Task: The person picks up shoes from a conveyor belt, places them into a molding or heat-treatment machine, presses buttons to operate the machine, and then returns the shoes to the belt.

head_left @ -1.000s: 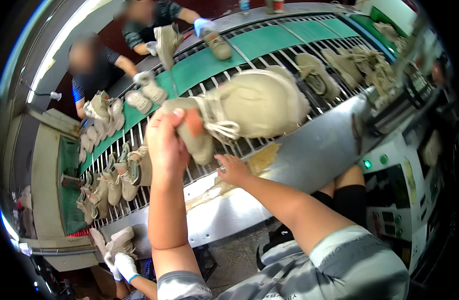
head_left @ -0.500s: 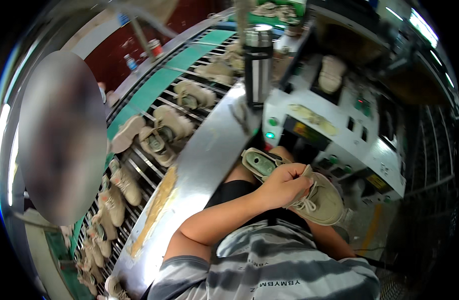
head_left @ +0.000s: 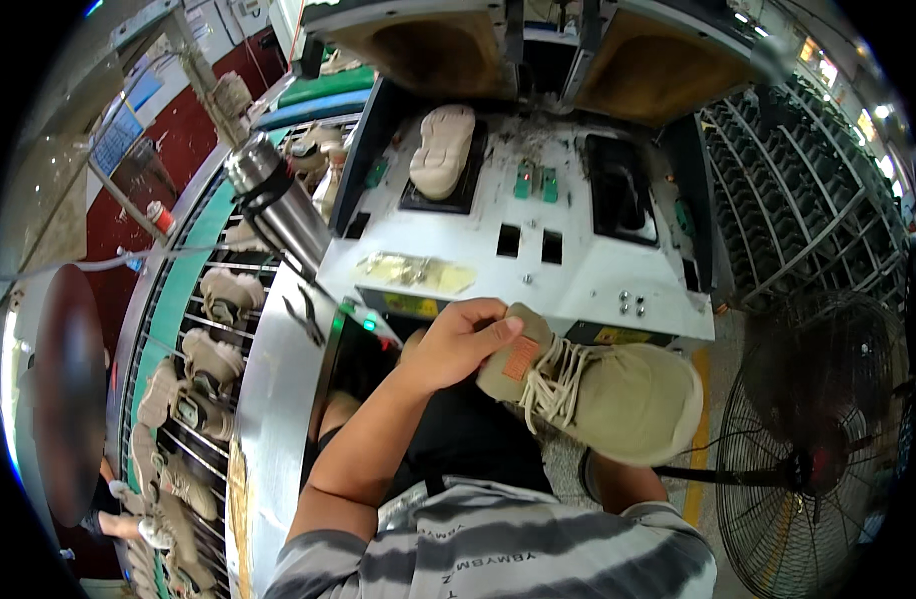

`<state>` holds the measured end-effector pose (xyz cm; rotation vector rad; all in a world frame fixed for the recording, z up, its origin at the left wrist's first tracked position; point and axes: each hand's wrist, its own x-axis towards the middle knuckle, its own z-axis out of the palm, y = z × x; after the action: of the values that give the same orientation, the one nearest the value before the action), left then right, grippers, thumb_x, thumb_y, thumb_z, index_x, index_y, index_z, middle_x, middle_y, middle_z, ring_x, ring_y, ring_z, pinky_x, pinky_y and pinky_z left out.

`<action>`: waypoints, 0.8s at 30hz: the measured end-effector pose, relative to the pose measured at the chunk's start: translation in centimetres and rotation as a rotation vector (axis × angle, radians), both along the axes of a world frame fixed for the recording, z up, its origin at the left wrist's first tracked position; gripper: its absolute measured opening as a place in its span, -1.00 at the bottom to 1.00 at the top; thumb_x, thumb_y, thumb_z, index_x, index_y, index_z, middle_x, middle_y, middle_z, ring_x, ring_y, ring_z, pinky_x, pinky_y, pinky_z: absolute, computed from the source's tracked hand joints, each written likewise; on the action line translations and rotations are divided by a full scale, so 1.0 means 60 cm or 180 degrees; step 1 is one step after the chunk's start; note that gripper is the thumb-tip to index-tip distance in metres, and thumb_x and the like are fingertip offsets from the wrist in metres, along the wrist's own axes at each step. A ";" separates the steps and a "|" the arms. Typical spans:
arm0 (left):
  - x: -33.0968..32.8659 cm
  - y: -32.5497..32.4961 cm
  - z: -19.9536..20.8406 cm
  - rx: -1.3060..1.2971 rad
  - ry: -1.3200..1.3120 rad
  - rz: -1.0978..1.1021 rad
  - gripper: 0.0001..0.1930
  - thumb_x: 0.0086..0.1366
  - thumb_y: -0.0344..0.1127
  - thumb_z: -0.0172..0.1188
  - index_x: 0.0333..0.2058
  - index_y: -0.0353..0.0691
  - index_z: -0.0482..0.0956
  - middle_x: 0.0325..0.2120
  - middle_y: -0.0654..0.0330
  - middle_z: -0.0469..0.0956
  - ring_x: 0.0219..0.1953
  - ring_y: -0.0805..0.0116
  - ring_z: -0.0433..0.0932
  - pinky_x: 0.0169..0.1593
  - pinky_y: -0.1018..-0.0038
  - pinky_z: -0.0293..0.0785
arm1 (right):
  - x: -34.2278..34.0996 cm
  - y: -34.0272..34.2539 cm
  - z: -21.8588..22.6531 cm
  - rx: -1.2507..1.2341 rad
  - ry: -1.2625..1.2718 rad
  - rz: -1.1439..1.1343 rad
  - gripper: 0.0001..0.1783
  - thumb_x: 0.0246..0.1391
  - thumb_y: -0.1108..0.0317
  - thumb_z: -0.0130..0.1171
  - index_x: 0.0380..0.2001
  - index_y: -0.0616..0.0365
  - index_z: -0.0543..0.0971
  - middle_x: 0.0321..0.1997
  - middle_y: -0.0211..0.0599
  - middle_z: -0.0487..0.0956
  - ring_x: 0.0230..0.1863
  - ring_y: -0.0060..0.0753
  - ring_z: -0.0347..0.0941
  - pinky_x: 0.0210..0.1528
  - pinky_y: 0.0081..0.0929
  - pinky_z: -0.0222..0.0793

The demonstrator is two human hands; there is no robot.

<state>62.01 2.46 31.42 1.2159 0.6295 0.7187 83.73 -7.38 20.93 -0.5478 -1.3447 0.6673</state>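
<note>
My left hand [head_left: 463, 344] is closed, its thumb and fingers pinching the tongue of a beige lace-up sneaker [head_left: 632, 399]. The tongue carries an orange patch [head_left: 520, 357], and cream laces [head_left: 558, 384] cross behind it. The sneaker is held above my lap with its toe to the right, in front of a white shoe machine [head_left: 458, 265]. My right forearm [head_left: 625, 483] runs up beneath the shoe. The shoe hides my right hand and its fingers.
A pale shoe sole [head_left: 443, 150] lies in the machine's left bay, under raised lids [head_left: 657, 60]. A steel thermos [head_left: 278, 205] and dark pliers [head_left: 305, 317] are on the metal ledge [head_left: 268, 399]. Left, a roller conveyor [head_left: 200, 427] carries several sneakers beside a person's arm [head_left: 118, 522]. A fan [head_left: 807, 469] stands right.
My view has swung right and now faces the machine. The sneaker's tongue has come into plain view under my left hand, with the shoe's opening no longer showing.
</note>
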 end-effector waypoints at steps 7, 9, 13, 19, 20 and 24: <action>-0.232 0.095 -0.328 0.0961 0.2432 0.2465 -0.74 0.28 -0.23 0.12 -0.35 -0.36 0.59 -0.65 0.23 0.51 -0.56 0.48 0.44 -0.43 0.47 0.39 | 0.194 0.057 -0.083 -0.1962 0.0811 -0.1229 -0.06 -0.28 0.44 0.35 0.24 0.24 0.17 0.10 -0.20 0.39 0.11 -0.21 0.32 0.15 -0.30 0.25; -0.304 0.055 -0.333 0.0286 0.2436 0.3059 -0.72 0.25 -0.22 0.13 -0.43 -0.38 0.57 -0.69 0.16 0.46 -0.57 0.45 0.39 -0.42 0.38 0.37 | 0.241 0.092 0.011 -0.2239 0.0428 -0.1820 -0.09 -0.29 0.44 0.33 0.22 0.27 0.19 0.01 -0.20 0.44 -0.03 -0.26 0.40 0.02 -0.33 0.34; -0.504 -0.038 -0.458 0.0131 0.3611 0.4112 -0.70 0.23 -0.20 0.04 -0.44 -0.36 0.56 -0.59 -0.02 0.55 -0.54 0.18 0.50 -0.39 0.27 0.39 | 0.306 0.242 0.128 -0.2117 0.0091 -0.2075 0.09 -0.29 0.39 0.36 0.33 0.24 0.02 0.01 -0.10 0.46 -0.05 -0.26 0.42 0.00 -0.35 0.34; -0.540 -0.075 -0.445 0.0765 0.3900 0.4061 -0.77 0.21 -0.25 0.10 -0.53 -0.28 0.56 -0.62 0.01 0.56 -0.58 0.06 0.54 -0.44 0.26 0.42 | 0.343 0.457 0.214 -0.2674 -0.1694 -0.3009 0.17 -0.37 0.22 0.39 0.34 0.18 0.02 0.08 0.05 0.45 -0.03 -0.13 0.47 -0.04 -0.32 0.39; -0.537 -0.071 -0.444 0.0792 0.4085 0.4043 -0.77 0.20 -0.25 0.11 -0.54 -0.27 0.55 -0.64 0.02 0.55 -0.60 0.07 0.53 -0.45 0.26 0.42 | 0.344 0.483 0.221 -0.2803 -0.1758 -0.2917 0.17 -0.38 0.20 0.39 0.34 0.17 0.03 0.09 0.06 0.44 -0.02 -0.11 0.47 -0.04 -0.30 0.39; -0.538 -0.069 -0.449 0.0762 0.4019 0.4215 -0.77 0.19 -0.25 0.11 -0.55 -0.28 0.53 -0.65 0.02 0.53 -0.61 0.07 0.52 -0.47 0.27 0.40 | 0.345 0.575 0.225 -0.3223 -0.1996 -0.2803 0.15 -0.43 0.19 0.40 0.31 0.22 0.10 0.11 0.12 0.42 -0.02 -0.06 0.48 -0.05 -0.25 0.41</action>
<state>29.74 -1.67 4.48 1.2910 2.5908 1.0305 104.43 27.13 34.45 -2.1517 -1.0566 0.3862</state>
